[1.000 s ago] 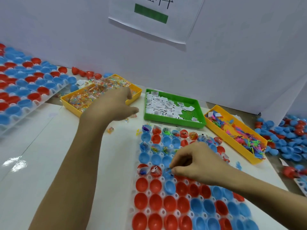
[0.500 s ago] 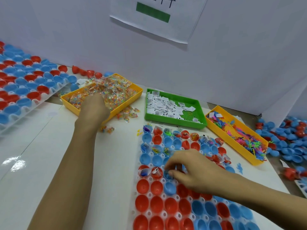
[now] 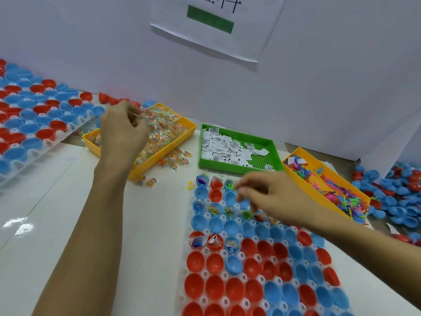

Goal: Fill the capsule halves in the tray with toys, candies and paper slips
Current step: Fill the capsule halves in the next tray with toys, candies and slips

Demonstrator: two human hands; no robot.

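On the white surface [image 3: 57, 224] lies a long white plastic tray [image 3: 206, 249] of round sockets holding red and blue plastic capsule halves [image 3: 230, 290], all sitting open side up. Its long axis runs from the near edge of the view away toward the white wall [image 3: 114, 53], leaning a little to the left. Halves in the far rows and three in a middle row already hold bits of paper and coloured pieces; the near rows hold bare halves.

Beyond the tray's far end sit three shallow bins in a row: a yellow plastic bin of clear-wrapped coloured candies [image 3: 168, 131] at the left, a green plastic bin of white printed paper slips [image 3: 227, 149] in the middle, and a yellow plastic bin of small bright plastic toys [image 3: 337, 190] at the right. A few wrapped candies lie spilled on the surface just beside the left bin.

The left hand [image 3: 123, 131] is over the candy bin, its fingers curled together and pinching wrapped candies. The right hand [image 3: 271, 197] hovers over the far rows of the tray, fingers bent with the tips drawn close; blur hides whether they hold anything.

A second white tray of capsule halves [image 3: 34, 124] rests at the far left, and loose red and blue halves [image 3: 391, 195] are heaped at the far right.
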